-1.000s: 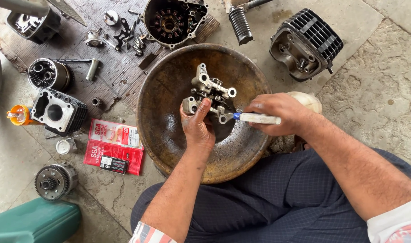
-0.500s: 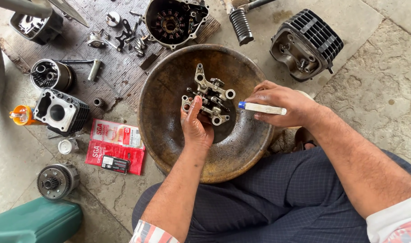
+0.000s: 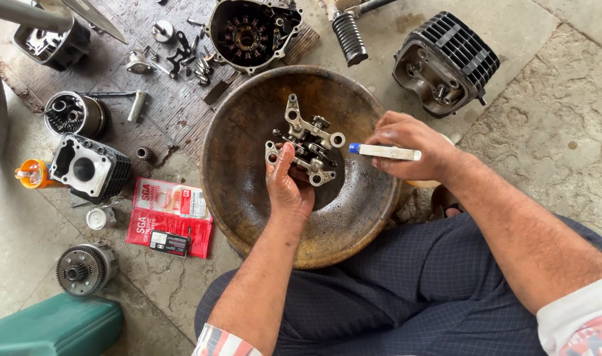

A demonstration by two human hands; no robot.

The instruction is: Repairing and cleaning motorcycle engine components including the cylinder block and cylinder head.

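A rusty round metal pan (image 3: 241,198) sits on the floor before my knees. Over its middle my left hand (image 3: 286,188) holds a grey metal engine part with rocker arms (image 3: 307,142), thumb pressed on its near side. My right hand (image 3: 410,146) hovers at the pan's right rim and grips a white brush handle with a blue tip (image 3: 384,151), which points left toward the part without touching it.
Engine pieces lie around: a finned cylinder head (image 3: 446,62) at upper right, an engine cover (image 3: 251,33) above the pan, a cylinder block (image 3: 90,168), a clutch (image 3: 83,269), small bolts (image 3: 182,56), red packets (image 3: 169,214), a green container (image 3: 50,326), a footrest (image 3: 347,36).
My right hand has drawn the brush to the right, away from the engine part. My left hand has turned the part slightly and kept hold of it.
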